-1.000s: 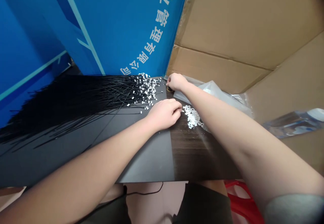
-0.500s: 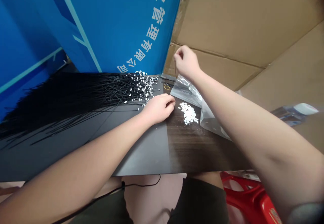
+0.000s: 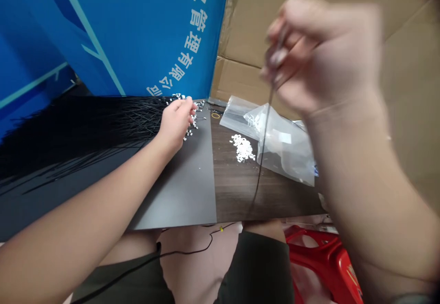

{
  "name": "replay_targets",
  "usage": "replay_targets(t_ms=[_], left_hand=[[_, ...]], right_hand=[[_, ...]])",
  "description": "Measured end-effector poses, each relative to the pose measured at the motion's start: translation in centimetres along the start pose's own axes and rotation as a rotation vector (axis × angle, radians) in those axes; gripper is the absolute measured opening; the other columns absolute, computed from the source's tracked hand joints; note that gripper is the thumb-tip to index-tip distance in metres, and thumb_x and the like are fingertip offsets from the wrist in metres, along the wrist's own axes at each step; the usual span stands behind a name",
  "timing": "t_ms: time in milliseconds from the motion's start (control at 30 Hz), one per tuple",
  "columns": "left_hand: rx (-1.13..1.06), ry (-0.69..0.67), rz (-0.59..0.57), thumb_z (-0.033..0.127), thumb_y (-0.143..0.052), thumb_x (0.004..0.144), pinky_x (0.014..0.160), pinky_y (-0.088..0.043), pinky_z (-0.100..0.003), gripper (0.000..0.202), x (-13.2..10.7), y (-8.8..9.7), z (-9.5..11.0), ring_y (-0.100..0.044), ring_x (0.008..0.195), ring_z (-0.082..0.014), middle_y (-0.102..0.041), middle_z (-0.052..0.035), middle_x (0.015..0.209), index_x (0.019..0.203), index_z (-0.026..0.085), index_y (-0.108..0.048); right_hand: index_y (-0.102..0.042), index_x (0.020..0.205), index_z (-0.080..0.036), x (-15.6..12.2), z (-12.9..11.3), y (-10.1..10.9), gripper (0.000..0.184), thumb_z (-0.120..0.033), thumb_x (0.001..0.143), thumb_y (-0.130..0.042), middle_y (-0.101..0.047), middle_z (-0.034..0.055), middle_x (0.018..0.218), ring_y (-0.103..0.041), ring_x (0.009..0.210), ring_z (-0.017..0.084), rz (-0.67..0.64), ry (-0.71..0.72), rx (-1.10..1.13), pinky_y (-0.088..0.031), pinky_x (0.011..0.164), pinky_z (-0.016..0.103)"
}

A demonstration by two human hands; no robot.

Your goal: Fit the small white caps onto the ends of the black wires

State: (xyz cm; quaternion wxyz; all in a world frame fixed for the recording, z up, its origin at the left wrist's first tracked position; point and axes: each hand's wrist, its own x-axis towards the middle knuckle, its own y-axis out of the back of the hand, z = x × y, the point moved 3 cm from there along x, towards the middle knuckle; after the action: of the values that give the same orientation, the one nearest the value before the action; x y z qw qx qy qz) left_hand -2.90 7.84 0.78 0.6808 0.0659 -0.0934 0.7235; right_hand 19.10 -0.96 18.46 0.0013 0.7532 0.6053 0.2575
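My right hand [image 3: 305,56], blurred by motion, is raised high over the right of the table. Its closed fingers hold a thin dark wire [image 3: 264,148] that hangs down toward the table, with a whitish bit at the fingertips. My left hand [image 3: 177,120] is over the white-tipped ends [image 3: 190,133] of a large bundle of black wires [image 3: 103,116]. Its fingers are curled together, and anything between them is hidden. A small heap of white connector-like pieces [image 3: 242,149] lies on the dark wood tabletop, right of my left hand.
Clear plastic bags [image 3: 287,146] lie right of the heap. A yellow ring [image 3: 215,116] is near the back edge. A blue printed panel [image 3: 137,29] and cardboard [image 3: 247,15] stand behind the table. Below it are a red stool [image 3: 319,253] and a black cable [image 3: 185,252].
My right hand has swung up and closer to the camera, with the wire hanging from it. My left hand has moved left from beside the heap onto the white wire ends.
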Motion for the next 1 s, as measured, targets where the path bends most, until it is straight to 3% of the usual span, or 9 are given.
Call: replay_targets(t_ms=[33, 67, 133, 233, 300, 567, 1000], left_hand=[[-0.050, 0.045, -0.124, 0.047, -0.060, 0.100, 0.062, -0.046, -0.030, 0.034, -0.5, -0.5, 0.2, -0.054, 0.062, -0.0130, -0.063, -0.0038, 0.077, 0.080, 0.021, -0.066], [-0.089, 0.084, -0.247, 0.050, -0.063, 0.098, 0.061, -0.047, -0.029, 0.035, -1.1, -1.1, 0.3, -0.056, 0.062, -0.0130, -0.062, -0.0037, 0.075, 0.081, 0.020, -0.068], [-0.133, 0.159, -0.442, 0.055, -0.072, 0.092, 0.064, -0.050, -0.029, 0.037, -2.5, -2.1, 0.5, -0.063, 0.067, -0.0144, -0.065, -0.0035, 0.074, 0.086, 0.018, -0.072], [-0.133, 0.200, -0.598, 0.056, -0.083, 0.083, 0.071, -0.055, -0.030, 0.043, -4.1, -3.0, 0.3, -0.071, 0.077, -0.0163, -0.073, -0.0053, 0.085, 0.096, 0.017, -0.073], [-0.061, 0.168, -0.630, 0.054, -0.084, 0.082, 0.071, -0.054, -0.029, 0.042, -4.4, -3.2, 0.0, -0.070, 0.074, -0.0150, -0.075, -0.0057, 0.084, 0.095, 0.015, -0.074], [0.051, 0.107, -0.571, 0.035, -0.077, 0.085, 0.062, -0.049, -0.026, 0.020, -4.2, -3.0, 0.0, -0.060, 0.061, -0.0106, -0.072, -0.0030, 0.075, 0.079, 0.016, -0.074], [0.072, 0.051, -0.552, 0.034, -0.077, 0.086, 0.063, -0.051, -0.026, 0.019, -4.6, -3.3, 0.4, -0.060, 0.061, -0.0107, -0.070, -0.0015, 0.074, 0.080, 0.016, -0.074]], right_hand=[[-0.061, 0.086, -0.021, -0.9, 1.6, -2.1, 0.014, -0.023, 0.099, -0.057, -0.066, -0.0039, 0.086, -0.054, 0.061, 0.006, -0.082, -0.032, 0.240, -0.040, 0.060, 0.022], [-0.060, 0.081, -0.021, -1.7, 3.5, -3.9, 0.014, -0.021, 0.094, -0.064, -0.067, -0.0030, 0.079, -0.052, 0.058, 0.008, -0.135, -0.064, 0.376, -0.038, 0.056, 0.023], [-0.067, 0.079, -0.019, -2.7, 7.8, -6.6, 0.014, -0.026, 0.087, -0.076, -0.070, 0.0001, 0.082, -0.055, 0.065, 0.009, -0.158, -0.135, 0.445, -0.037, 0.056, 0.023], [-0.069, 0.076, -0.020, -3.7, 12.8, -8.5, 0.023, -0.037, 0.081, -0.085, -0.065, -0.0017, 0.075, -0.055, 0.064, 0.010, -0.141, -0.214, 0.513, -0.043, 0.059, 0.025], [-0.070, 0.077, -0.021, -4.2, 14.6, -8.9, 0.027, -0.040, 0.076, -0.088, -0.062, -0.0035, 0.070, -0.054, 0.062, 0.011, -0.136, -0.249, 0.564, -0.047, 0.061, 0.028], [-0.073, 0.083, -0.021, -5.1, 15.1, -8.9, 0.030, -0.045, 0.074, -0.089, -0.070, -0.0007, 0.078, -0.059, 0.069, 0.013, -0.201, -0.219, 0.509, -0.053, 0.069, 0.032], [-0.071, 0.081, -0.023, -5.5, 15.0, -8.9, 0.016, -0.034, 0.084, -0.082, -0.067, -0.0021, 0.072, -0.062, 0.068, 0.014, -0.160, -0.165, 0.509, -0.055, 0.072, 0.033]])
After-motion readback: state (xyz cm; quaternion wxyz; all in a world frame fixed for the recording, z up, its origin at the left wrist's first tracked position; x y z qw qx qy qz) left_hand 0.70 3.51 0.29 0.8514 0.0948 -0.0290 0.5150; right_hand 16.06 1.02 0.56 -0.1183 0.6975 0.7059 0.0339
